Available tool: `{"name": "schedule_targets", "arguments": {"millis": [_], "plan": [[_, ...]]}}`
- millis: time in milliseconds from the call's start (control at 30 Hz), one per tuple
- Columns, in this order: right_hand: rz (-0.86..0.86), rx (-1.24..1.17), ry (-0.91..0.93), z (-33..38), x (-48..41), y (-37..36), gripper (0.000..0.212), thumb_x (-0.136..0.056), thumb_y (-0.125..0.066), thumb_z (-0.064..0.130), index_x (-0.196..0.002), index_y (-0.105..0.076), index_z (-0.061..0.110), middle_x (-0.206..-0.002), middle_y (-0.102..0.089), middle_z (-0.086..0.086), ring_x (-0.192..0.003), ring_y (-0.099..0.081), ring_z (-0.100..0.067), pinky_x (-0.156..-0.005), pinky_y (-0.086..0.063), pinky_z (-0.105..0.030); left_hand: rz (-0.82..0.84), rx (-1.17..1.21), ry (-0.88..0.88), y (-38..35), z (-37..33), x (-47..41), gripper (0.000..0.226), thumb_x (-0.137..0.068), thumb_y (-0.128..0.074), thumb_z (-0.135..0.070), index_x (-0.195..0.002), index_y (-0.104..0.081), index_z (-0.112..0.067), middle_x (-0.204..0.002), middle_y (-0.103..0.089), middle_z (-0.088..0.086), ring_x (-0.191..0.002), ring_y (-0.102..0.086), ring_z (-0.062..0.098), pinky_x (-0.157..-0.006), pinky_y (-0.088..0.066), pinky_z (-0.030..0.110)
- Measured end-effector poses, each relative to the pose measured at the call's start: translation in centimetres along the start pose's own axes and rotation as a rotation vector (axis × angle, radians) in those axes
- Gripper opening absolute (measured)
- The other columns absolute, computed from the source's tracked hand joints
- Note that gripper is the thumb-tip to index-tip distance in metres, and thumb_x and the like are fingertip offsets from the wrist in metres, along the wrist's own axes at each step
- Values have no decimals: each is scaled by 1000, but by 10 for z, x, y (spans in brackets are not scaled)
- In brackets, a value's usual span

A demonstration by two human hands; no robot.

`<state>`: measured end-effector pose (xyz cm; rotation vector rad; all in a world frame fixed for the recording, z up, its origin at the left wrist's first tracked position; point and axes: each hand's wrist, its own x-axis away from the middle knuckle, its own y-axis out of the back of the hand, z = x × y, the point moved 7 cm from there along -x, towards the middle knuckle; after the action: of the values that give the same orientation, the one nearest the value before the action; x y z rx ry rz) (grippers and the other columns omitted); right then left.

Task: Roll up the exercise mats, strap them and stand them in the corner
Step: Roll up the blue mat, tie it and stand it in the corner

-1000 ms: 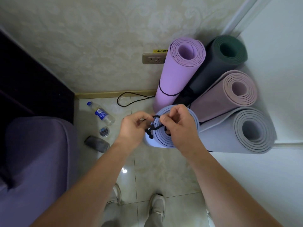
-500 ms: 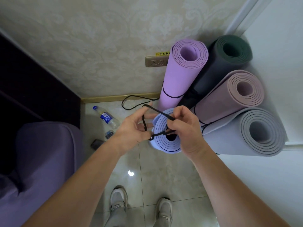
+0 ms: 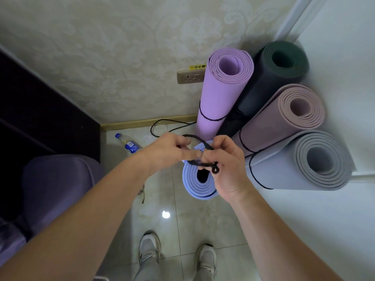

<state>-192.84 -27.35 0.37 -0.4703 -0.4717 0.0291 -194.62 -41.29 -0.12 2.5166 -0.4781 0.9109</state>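
Left hand [image 3: 168,153] & right hand [image 3: 227,167], fingers clamped on a thin black elastic strap [image 3: 204,164], hold it over the upright light-blue rolled foam mat [image 3: 194,185] on the floor nr the corner. Four other rolled mats [image 3: 284,122] already stand there; prob. only this one's strapping & placing left.

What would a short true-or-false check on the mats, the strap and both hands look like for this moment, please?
1. The left hand and the right hand both pinch a black strap over the rolled blue mat. True.
2. Besides the blue mat, five rolled mats lean in the corner. False: there are four, the purple mat, the dark green mat, the pink mat and the grey mat.
3. The purple mat has a thin black band round it. True.
4. The water bottle stands upright on the floor. False: it lies on its side.
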Motion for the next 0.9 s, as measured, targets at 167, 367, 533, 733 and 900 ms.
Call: {"name": "schedule_targets", "arguments": {"millis": [167, 367, 533, 733, 900], "plan": [[58, -91, -41, 0, 4, -7, 22, -73, -50, -10, -77, -44, 11, -50, -38, -3, -48, -40, -17, -52, -42, -25, 128, -291, 38, -7, -11, -1, 52, -76, -83, -15, -124, -64, -12, -93, -64, 8, -88, -63, 22, -80, -48, 28], [45, -207, -111, -1, 1, -12, 19, -70, -54, -2, -81, -50, 13, -54, -38, -3, -50, -40, -18, -54, -37, -33, -39, -251, 155, -21, -11, 0, 14, -81, -67, -12, -89, -66, -1, -74, -59, 7, -67, -47, 21, -60, -42, 26], [119, -421, -268, 23, 7, 9, 40, -59, -80, 5, -84, -53, 19, -63, -40, 1, -51, -39, -15, -63, -52, -36, -179, -124, 239, -1, 0, 5, 20, -61, -68, 1, -76, -74, -10, -85, -70, 13, -89, -60, 27, -79, -51, 36], [-230, 80, -321, 32, 13, 46, 22, -85, -49, -10, -93, -58, 8, -61, -60, -8, -40, -41, -13, -44, -43, -27, -173, -227, 212, -4, -6, 2, 19, -66, -69, -2, -84, -72, -10, -87, -72, 13, -89, -65, 29, -78, -58, 38], [-334, 309, -264, 39, -13, 44, 13, -81, -58, -9, -79, -64, 2, -57, -50, -9, -40, -37, -13, -37, -30, -20, -225, -442, 131, -15, -6, 4, 28, -75, -77, -27, -89, -58, -11, -101, -60, 10, -78, -60, 24, -55, -43, 27]]}}
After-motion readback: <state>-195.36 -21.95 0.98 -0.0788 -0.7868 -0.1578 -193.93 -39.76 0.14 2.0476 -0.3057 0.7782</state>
